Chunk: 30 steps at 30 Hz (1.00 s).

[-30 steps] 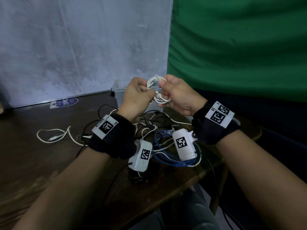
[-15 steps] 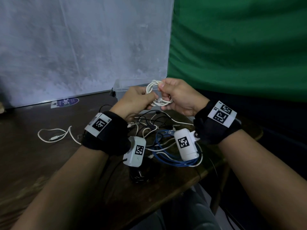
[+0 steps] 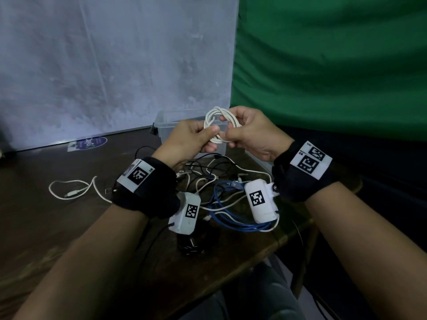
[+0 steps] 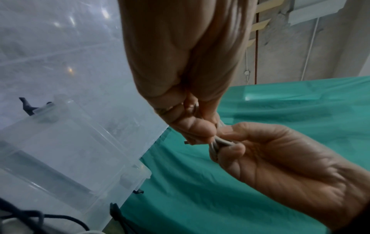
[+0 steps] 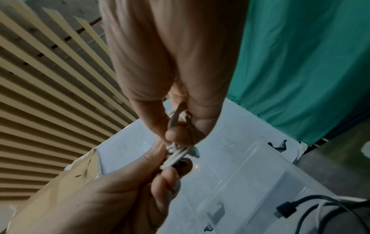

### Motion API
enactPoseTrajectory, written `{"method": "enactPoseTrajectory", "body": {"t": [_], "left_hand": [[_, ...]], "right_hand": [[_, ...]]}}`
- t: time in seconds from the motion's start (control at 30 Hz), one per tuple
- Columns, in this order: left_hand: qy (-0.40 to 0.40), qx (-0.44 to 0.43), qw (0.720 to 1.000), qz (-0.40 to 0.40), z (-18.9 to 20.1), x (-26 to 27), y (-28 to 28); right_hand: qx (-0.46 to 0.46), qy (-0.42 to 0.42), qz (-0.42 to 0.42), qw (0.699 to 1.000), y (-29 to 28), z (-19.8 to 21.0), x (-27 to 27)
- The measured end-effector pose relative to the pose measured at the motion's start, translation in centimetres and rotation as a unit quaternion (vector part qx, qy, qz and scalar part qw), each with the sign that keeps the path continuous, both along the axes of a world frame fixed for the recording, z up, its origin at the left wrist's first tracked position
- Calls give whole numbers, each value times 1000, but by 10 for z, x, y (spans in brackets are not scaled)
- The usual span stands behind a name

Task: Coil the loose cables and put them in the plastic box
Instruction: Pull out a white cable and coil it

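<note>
A coiled white cable [image 3: 216, 116] hangs in the air just in front of the clear plastic box [image 3: 161, 118]. My left hand [image 3: 196, 140] pinches the coil's lower left side between thumb and fingers. My right hand [image 3: 248, 132] grips its right side, fingers curled round the strands. In the left wrist view the white cable [image 4: 217, 143] shows between both thumbs, with the box [image 4: 66, 152] down at the left. The right wrist view shows the cable [image 5: 177, 156] bunched between the two hands above the box [image 5: 250, 174].
A tangle of loose cables lies on the dark wooden table [image 3: 57, 227] below my hands: a blue cable [image 3: 231, 218], black cables [image 3: 208, 165] and a white cable [image 3: 69, 192] at the left. The table's edge [image 3: 265, 250] runs close at the right. A green cloth [image 3: 335, 65] hangs behind.
Both hands have turned the coil so its loop now faces me and stands open between them. The hands have shifted slightly apart along the coil.
</note>
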<state>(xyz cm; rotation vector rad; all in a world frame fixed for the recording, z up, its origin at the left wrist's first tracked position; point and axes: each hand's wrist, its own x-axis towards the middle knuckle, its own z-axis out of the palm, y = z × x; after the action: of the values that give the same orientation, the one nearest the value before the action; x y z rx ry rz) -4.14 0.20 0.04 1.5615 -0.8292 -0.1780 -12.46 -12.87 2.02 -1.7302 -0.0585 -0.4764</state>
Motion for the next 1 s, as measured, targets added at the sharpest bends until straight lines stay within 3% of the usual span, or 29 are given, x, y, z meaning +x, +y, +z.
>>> {"method": "enactPoseTrajectory", "body": {"t": [0.17,0.4,0.63,0.8,1.0], "left_hand": [[25,15,1000,9,-3,2,0],[63,-10,998,0,-1,3,2],[60,13,998,-26,0,-3,1],[101,34,990,-86,3,-5,6],[-5,33,994,-106,5,-2,12]], "right_hand": [[-23,-13,-32,999,2,-3,4],[8,2,38,999,-6,-3,-2],[7,-24,-27,999,-7,-6,6],[17,-27,-56,998,-14,-6,7],[56,0,-28,998,-17,-3,3]]}}
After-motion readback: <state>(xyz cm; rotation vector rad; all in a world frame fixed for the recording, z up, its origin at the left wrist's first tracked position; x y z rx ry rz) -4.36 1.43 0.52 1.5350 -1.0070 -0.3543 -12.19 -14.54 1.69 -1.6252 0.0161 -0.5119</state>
